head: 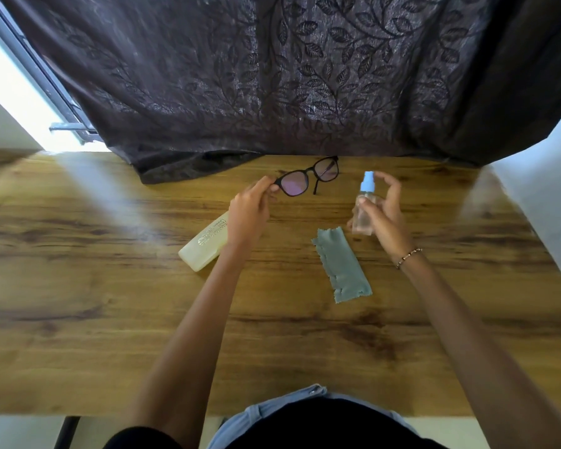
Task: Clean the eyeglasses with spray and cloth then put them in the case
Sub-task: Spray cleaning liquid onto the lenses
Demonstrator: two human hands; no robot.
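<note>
My left hand (250, 210) pinches the left end of the black-framed eyeglasses (308, 179) and holds them up above the wooden table (110, 303), lenses facing me. My right hand (384, 215) grips a small clear spray bottle (363, 212) with a light blue nozzle, upright, just right of the glasses; a finger curls over the nozzle top. A grey-green cleaning cloth (342, 267) lies flat on the table below the bottle. The pale yellow case (204, 244) lies closed on the table, partly under my left wrist.
A dark leaf-patterned curtain (272, 76) hangs at the table's far edge, its hem resting on the wood. A bright window (13, 102) is at the far left. A white wall (548, 189) borders the table's right side.
</note>
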